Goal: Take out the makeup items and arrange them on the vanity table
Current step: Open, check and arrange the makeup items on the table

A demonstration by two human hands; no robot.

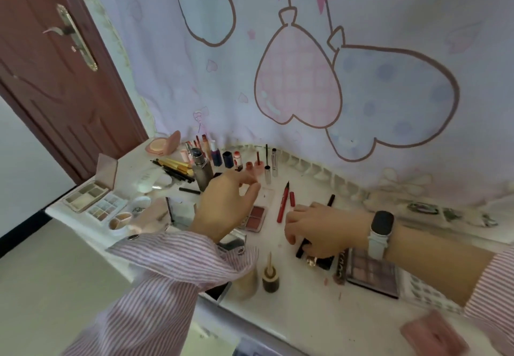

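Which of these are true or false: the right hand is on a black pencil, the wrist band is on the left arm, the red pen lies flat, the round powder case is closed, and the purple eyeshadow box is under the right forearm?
1. The right hand grips a black pencil. True.
2. The wrist band is on the left arm. False: it is on the right wrist.
3. The red pen lies flat on the table. True.
4. The round powder case is closed. False: its lid stands open.
5. The purple eyeshadow box lies below the right forearm. True.
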